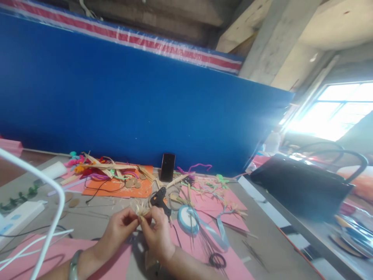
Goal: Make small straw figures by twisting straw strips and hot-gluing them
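Note:
My left hand (121, 225), with a bangle on its wrist, pinches a small pale-yellow, fringed, flower-like piece (141, 210) from the left. From the other side my right hand (159, 231) closes thumb and fingers on the base of the same piece. Its lower part is hidden behind my fingertips. Just beyond my right hand lies a black hot glue gun (159, 200). A spool of light-blue ribbon (188, 219) sits to the right, its loose end trailing over pink paper (239, 268).
A phone (168, 167) stands upright against the blue partition (145, 97). Orange paper (99, 188) at the back left carries straw strips and pipe cleaners. A white cable (58, 194) arcs across the left foreground beside a power strip (23, 219). A black bag (303, 186) stands right.

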The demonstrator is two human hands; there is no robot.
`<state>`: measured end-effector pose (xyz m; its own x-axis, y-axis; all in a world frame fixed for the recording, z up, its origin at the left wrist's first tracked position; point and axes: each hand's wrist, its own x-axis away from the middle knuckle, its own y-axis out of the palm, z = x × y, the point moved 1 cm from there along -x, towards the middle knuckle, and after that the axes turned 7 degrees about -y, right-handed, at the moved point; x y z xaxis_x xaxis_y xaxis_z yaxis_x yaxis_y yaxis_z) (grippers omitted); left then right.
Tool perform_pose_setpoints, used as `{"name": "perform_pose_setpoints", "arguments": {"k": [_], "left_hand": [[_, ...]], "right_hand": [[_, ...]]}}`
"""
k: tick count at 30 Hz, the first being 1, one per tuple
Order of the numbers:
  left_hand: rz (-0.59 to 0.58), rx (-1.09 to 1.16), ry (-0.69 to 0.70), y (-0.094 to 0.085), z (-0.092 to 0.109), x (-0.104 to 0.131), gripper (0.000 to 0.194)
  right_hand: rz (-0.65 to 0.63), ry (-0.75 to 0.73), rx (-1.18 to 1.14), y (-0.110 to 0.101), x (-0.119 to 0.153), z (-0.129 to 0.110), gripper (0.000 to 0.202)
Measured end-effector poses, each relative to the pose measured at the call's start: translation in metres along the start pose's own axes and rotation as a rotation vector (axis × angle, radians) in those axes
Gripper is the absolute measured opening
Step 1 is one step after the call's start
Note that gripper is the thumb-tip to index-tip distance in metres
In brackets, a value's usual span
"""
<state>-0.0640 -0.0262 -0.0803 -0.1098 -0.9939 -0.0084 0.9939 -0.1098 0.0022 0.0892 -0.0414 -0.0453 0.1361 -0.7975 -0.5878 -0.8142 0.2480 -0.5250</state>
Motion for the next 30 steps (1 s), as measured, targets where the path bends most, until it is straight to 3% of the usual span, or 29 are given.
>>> {"name": "perform_pose_setpoints", "arguments": {"k": [11,17,30], "left_hand": [[0.005,0.083,-0.075,0.001,-0.009,-0.007,0.035],[-0.102,0.070,-0.049,0.001,-0.001,-0.004,0.032],[-0.104,-0.002,-0.017,-0.006,-0.001,-0.003,0.034]], "right_hand": [[0.019,-0.036,-0.038,-0.001,-0.002,-0.003,0.019],[-0.008,-0.116,-0.034,-0.004,-0.002,-0.002,0.015],[0.006,-0.161,-0.036,-0.003,0.004,0.002,0.012]]}}
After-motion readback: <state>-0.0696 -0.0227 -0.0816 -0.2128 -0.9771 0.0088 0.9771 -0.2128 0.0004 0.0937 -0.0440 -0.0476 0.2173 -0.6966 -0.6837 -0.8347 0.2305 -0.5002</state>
